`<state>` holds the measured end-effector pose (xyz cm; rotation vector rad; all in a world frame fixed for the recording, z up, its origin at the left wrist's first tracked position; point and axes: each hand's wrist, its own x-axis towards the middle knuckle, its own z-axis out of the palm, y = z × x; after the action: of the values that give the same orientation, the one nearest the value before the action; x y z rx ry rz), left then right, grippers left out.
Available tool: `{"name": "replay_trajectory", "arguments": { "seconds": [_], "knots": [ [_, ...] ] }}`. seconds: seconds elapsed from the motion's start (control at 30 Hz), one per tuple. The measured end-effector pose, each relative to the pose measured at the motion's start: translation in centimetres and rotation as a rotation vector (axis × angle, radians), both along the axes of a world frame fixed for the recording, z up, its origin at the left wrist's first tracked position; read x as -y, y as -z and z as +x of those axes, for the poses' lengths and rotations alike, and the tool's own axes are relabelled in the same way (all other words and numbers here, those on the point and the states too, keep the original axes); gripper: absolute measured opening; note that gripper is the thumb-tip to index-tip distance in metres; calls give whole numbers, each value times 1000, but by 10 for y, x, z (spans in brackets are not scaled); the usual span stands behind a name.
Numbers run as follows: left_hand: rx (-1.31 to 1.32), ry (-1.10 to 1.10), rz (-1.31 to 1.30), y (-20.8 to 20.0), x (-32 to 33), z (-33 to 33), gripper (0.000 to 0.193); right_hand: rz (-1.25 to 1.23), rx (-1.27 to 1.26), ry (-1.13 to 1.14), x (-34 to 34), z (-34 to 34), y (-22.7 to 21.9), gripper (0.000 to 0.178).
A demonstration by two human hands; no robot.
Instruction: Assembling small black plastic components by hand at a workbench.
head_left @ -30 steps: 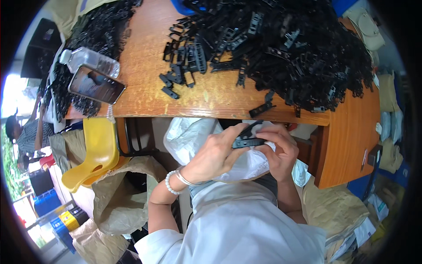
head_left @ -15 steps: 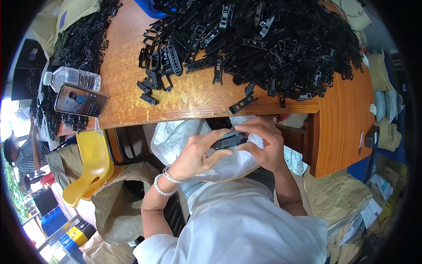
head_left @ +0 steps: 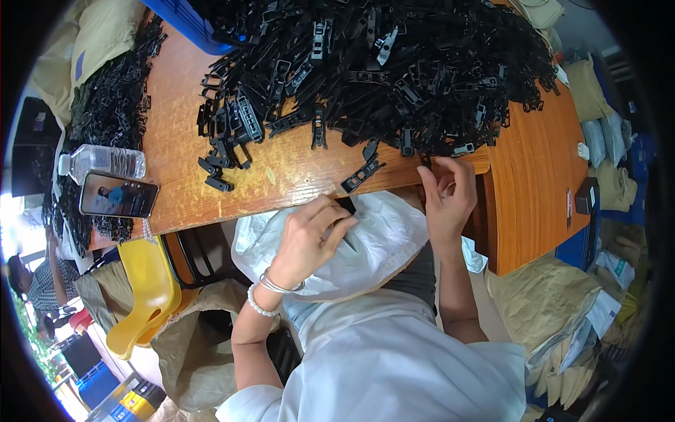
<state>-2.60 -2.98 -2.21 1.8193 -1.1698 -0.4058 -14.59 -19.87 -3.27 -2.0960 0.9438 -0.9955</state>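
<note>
Currently the left hand (head_left: 313, 235) is above a white plastic bag (head_left: 383, 246), its fingers partly curled and the thumb pointing away from the body. A dark piece (head_left: 346, 205) shows at its fingertips; whether they grip it or it lies just behind them, I cannot tell. Farther right, the right hand (head_left: 451, 195) is raised at the table edge, thumb and fingers parted with a gap between them, and nothing shows in its grasp. A dark part (head_left: 425, 160) sits just beside its thumb tip; contact is unclear.

Beyond both hands spreads a large heap of black plastic parts (head_left: 422, 84) on the wooden table (head_left: 281, 184). One loose black part (head_left: 362, 176) lies between the hands, slightly beyond the left fingertips. To the left of the left hand, near the table edge, rests a phone (head_left: 118, 195), with a clear bottle (head_left: 105, 162) just behind it. Left of the left forearm stand a yellow chair (head_left: 144, 292) and an open brown paper bag (head_left: 183, 359).
</note>
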Motion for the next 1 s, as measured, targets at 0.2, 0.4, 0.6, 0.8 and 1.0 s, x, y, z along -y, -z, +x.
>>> {"name": "replay_trajectory", "arguments": {
  "seconds": [0.2, 0.4, 0.6, 0.8, 1.0],
  "knots": [
    [32, -291, -11, -9, -11, 29, 4, -45, 64, -86, 7, -3, 18, 12],
    [260, -671, -19, -2, -52, 104, 5, 33, 43, -100, 0, -19, 18, 12],
    [450, -525, 148, -2, -25, 149, 8, -45, 70, -156, -8, -19, 16, 11],
    [577, -567, 302, -1, -18, 153, 18, -9, 88, -185, -17, -21, 9, 11],
    [67, -575, -137, -10, -8, 109, 21, -76, 149, -286, -16, -13, 3, 15]
  ]
}}
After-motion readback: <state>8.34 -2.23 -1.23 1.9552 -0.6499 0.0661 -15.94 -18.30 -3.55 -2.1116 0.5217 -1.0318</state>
